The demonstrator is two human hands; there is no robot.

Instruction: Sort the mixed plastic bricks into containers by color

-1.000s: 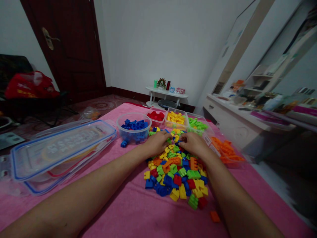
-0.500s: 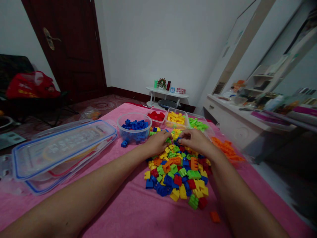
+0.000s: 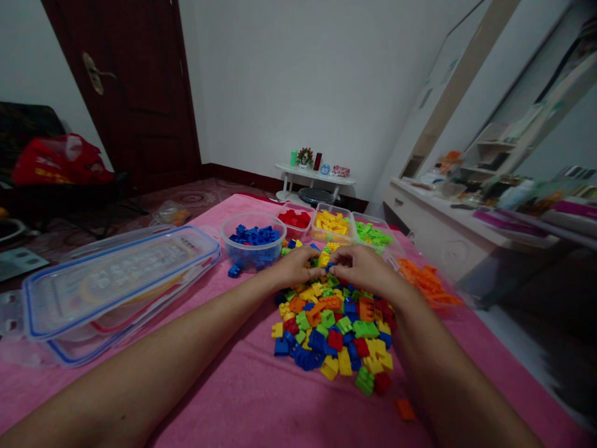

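Observation:
A mixed pile of toy building blocks (image 3: 326, 320) in blue, yellow, green, red and orange lies on the pink cloth. Over its far end my left hand (image 3: 298, 267) is closed, fingertips pressed together; whatever they hold is hidden. Close beside it, my right hand (image 3: 361, 266) pinches a small blue building block (image 3: 329, 267) between thumb and fingers. The fingertips of the two hands almost meet. Beyond them stand a round tub of blue blocks (image 3: 253, 249) and clear boxes of red blocks (image 3: 295, 218), yellow blocks (image 3: 332, 221) and green blocks (image 3: 372, 233).
Orange blocks (image 3: 429, 283) fill a clear container beyond my right forearm. Stacked clear lids with blue rims (image 3: 121, 280) lie at the left. One blue block (image 3: 234, 271) sits beside the tub, and an orange block (image 3: 405, 409) lies near the front. The pink cloth (image 3: 242, 386) covers the surface.
My right hand has shifted slightly left, bringing the blue block near my left fingertips. The left hand's fingers have drawn in toward the right hand. The containers have stayed put.

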